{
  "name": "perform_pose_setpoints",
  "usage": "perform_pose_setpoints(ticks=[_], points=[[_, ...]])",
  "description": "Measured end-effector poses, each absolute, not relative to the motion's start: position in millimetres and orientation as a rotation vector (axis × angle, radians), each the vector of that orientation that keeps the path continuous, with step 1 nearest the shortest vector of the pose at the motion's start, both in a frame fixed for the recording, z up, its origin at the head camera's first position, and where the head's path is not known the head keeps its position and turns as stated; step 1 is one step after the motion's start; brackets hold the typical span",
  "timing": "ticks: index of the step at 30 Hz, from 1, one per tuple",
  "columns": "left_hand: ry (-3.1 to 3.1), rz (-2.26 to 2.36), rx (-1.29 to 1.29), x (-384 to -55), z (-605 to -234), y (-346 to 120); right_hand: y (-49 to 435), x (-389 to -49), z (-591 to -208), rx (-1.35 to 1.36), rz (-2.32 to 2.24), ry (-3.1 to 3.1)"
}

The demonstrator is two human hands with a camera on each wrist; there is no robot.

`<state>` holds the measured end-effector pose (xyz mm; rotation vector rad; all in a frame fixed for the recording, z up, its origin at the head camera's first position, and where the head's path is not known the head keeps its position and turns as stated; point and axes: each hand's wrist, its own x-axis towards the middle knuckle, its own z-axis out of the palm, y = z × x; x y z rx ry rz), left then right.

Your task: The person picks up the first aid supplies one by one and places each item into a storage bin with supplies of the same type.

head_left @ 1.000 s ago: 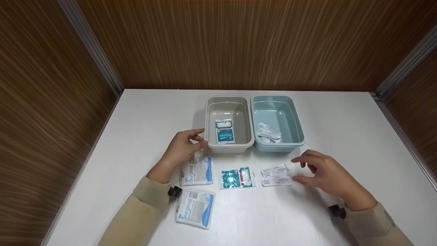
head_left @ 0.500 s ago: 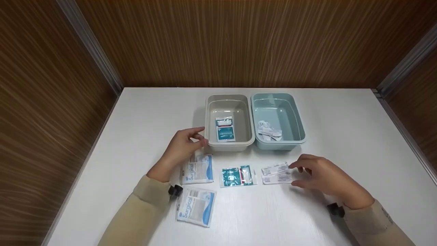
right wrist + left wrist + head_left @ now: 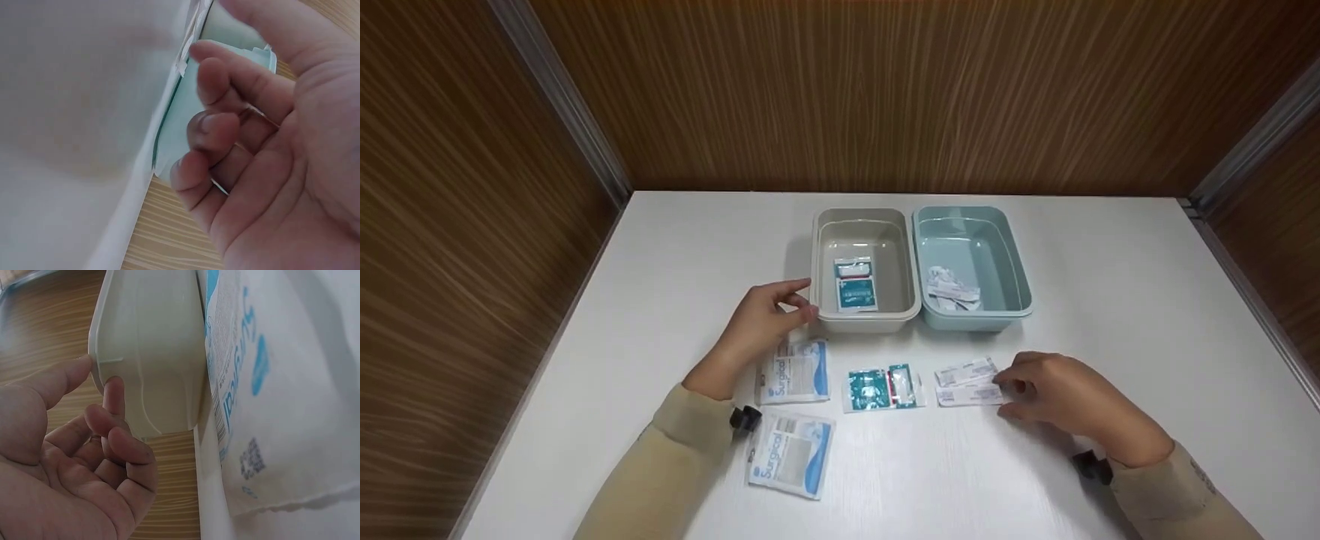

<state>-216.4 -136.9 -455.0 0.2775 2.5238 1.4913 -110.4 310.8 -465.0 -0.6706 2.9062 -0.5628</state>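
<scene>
Beside white strips (image 3: 970, 394), teal packet (image 3: 870, 390).

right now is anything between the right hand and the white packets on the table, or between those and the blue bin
Nothing visible stands between the right hand and the white packets: it is at their right end. Toward the blue bin, only its near wall rises.

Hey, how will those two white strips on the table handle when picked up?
The strips look thin, so probably light and a bit bendy. They lie close together, so nudging one may shift the other.
</scene>
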Motion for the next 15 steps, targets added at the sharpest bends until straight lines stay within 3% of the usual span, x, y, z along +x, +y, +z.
perform_pose_setpoints(ticks=[15], points=[[2.523, 1.498, 0.273, -217.2, -455.1, -136.4, 312.1, -110.0, -467.6, -0.63, -0.589, 2.88]])
